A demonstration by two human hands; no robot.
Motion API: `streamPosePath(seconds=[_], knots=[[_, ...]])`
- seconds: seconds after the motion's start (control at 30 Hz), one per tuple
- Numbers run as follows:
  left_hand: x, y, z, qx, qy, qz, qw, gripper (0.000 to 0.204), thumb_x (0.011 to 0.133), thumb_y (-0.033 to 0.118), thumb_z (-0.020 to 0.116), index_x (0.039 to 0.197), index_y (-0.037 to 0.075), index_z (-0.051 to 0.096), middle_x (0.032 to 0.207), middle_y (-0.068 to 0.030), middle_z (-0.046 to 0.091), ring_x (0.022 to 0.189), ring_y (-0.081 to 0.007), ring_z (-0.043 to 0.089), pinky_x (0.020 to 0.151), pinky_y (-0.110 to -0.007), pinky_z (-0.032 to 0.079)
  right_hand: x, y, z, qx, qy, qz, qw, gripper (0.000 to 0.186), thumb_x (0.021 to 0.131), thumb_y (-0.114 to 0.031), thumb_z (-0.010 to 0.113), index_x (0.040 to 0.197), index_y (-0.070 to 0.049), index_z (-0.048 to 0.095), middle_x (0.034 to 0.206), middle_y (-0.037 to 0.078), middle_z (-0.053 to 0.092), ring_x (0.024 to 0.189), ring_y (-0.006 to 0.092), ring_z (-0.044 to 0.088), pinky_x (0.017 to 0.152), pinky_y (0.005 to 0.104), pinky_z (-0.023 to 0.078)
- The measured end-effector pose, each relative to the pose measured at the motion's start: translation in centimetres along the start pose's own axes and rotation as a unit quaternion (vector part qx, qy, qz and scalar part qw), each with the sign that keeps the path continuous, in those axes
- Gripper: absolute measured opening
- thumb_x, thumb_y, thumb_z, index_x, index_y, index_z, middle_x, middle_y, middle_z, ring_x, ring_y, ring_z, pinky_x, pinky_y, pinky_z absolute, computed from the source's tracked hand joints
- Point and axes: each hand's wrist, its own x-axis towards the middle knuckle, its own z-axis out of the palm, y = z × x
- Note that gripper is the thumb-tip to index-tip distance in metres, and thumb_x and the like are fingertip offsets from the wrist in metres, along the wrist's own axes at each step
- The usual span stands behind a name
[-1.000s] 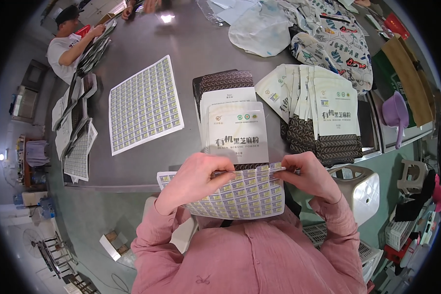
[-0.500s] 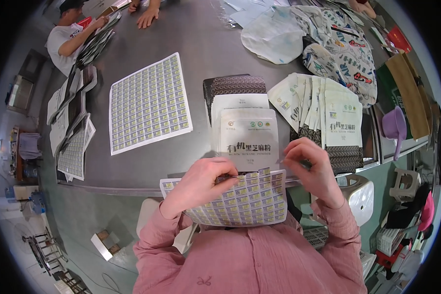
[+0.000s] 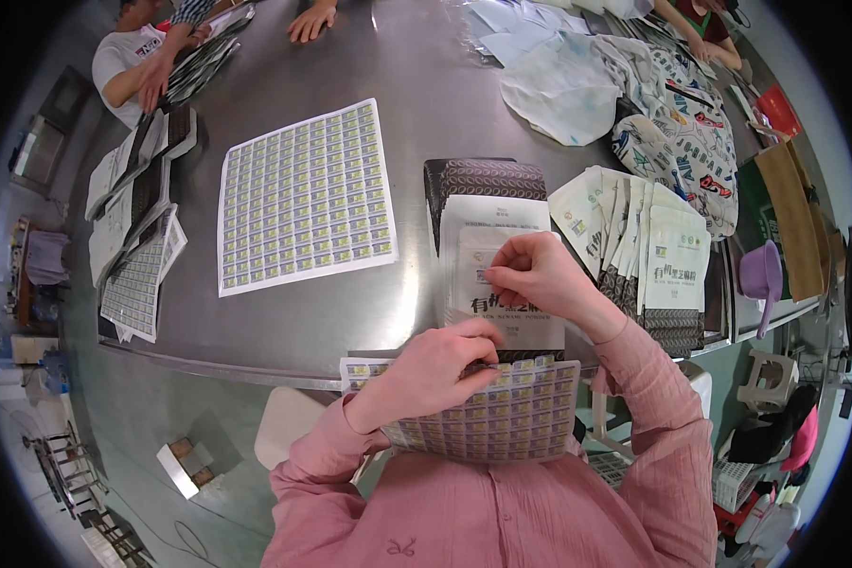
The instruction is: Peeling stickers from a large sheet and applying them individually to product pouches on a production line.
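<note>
My left hand (image 3: 431, 374) is closed on the top edge of a sheet of small yellow-and-purple stickers (image 3: 502, 417), which hangs between the table's front edge and my body. Directly beyond it, a stack of white-and-black pouches lies on the table, its top pouch (image 3: 530, 333) facing up. Over that pouch is my right hand (image 3: 551, 279), thumb and forefinger pinched together. A small sticker (image 3: 483, 276) shows at its fingertips, against the pouch's upper left. Whether it is stuck down cannot be told.
A large sticker sheet (image 3: 303, 199) lies to the left on the metal table (image 3: 426, 85). Fanned pouches (image 3: 672, 256) lie right of the stack, more pouches (image 3: 114, 208) at far left. Patterned cloth (image 3: 696, 142) and a purple scoop (image 3: 760, 275) are at right. Other people work across the table.
My right hand has moved left from beside the pouch stack to over the top pouch, carrying the small sticker. My left hand keeps its hold on the sheet. The view has shifted slightly.
</note>
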Motion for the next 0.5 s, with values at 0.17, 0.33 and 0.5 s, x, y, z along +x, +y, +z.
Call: streamPosePath(seconds=[0.17, 0.33, 0.5], knots=[[-0.1, -0.6, -0.1, 0.0, 0.008, 0.018, 1.0, 0.018, 0.094, 0.016, 0.073, 0.096, -0.001, 0.071, 0.127, -0.0106, 0.07, 0.092, -0.0292, 0.072, 0.083, -0.039, 0.058, 0.6, -0.3, 0.5, -0.021, -0.004, 0.01, 1.0, 0.019, 0.099, -0.013, 0.076, 0.097, 0.006, 0.073, 0.08, 0.009, 0.077, 0.067, 0.0122, 0.073, 0.059, 0.0262, 0.058], [-0.1, -0.7, -0.1, -0.001, 0.0, 0.016, 1.0, 0.019, 0.094, 0.017, 0.073, 0.097, -0.002, 0.071, 0.128, -0.0111, 0.07, 0.093, -0.0295, 0.073, 0.084, -0.04, 0.058, 0.8, -0.3, 0.7, -0.037, 0.002, 0.019, 0.999, 0.017, 0.097, -0.011, 0.076, 0.098, 0.006, 0.074, 0.08, 0.008, 0.077, 0.067, 0.0109, 0.073, 0.058, 0.0258, 0.057], [0.1, -0.6, 0.1, 0.005, 0.0, 0.029, 1.0, 0.017, 0.095, 0.015, 0.072, 0.097, -0.002, 0.07, 0.128, -0.0112, 0.07, 0.09, -0.0296, 0.073, 0.081, -0.039, 0.059, 0.9, 0.1, 1.2, -0.347, 0.111, -0.092, 0.927, 0.044, 0.085, -0.033, 0.089, 0.102, 0.004, 0.073, 0.079, 0.013, 0.075, 0.072, 0.0271, 0.075, 0.069, 0.0386, 0.06]])
